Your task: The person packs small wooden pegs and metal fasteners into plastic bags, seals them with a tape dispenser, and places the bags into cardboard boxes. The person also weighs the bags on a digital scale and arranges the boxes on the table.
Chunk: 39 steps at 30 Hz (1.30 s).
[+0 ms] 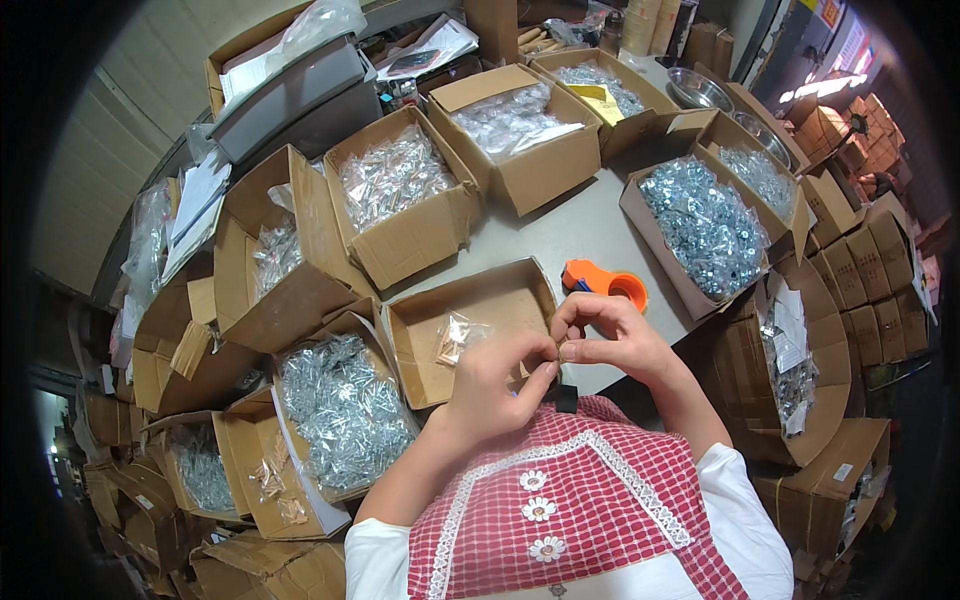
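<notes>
My left hand (492,382) and my right hand (622,338) meet in front of my apron, thumbs and fingertips pinched close together. Whatever is between them is too small and too covered by the fingers to make out. Just beyond and to the left is a shallow cardboard box (415,318). In it lies a small clear plastic bag (458,340) holding light-brown, wood-coloured pieces. An orange tape dispenser (590,275) rests on the table directly beyond my right hand.
Open cartons ring the grey table (545,235). To the left stands a box of silvery screws (345,415); to the right, a box of bagged metal parts (705,228). Further boxes of bagged hardware (395,178) line the back. Metal bowls (700,90) sit at the far right.
</notes>
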Each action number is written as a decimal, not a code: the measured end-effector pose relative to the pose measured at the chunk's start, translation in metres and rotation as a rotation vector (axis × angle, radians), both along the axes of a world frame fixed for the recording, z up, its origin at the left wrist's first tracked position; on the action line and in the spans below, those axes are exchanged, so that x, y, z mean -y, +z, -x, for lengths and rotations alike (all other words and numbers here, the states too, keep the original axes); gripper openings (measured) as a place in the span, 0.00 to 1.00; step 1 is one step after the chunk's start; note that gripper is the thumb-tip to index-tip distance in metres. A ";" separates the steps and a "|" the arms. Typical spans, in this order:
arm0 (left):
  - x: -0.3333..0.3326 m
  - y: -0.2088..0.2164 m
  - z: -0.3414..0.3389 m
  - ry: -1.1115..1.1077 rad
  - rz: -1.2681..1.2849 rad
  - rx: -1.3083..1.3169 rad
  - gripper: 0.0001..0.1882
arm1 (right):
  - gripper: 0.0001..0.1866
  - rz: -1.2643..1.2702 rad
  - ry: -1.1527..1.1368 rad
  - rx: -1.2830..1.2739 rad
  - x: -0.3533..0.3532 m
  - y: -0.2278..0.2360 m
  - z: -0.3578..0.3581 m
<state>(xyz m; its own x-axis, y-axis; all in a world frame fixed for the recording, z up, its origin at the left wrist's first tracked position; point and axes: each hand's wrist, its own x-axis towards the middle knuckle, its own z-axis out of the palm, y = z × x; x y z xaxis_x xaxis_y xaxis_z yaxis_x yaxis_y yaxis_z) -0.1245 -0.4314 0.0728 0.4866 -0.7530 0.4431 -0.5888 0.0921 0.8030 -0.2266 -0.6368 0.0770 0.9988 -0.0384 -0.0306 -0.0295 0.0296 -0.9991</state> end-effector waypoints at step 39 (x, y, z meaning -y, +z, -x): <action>-0.008 0.011 0.025 0.122 0.106 -0.640 0.11 | 0.17 0.934 -0.399 0.767 -0.020 -0.015 0.015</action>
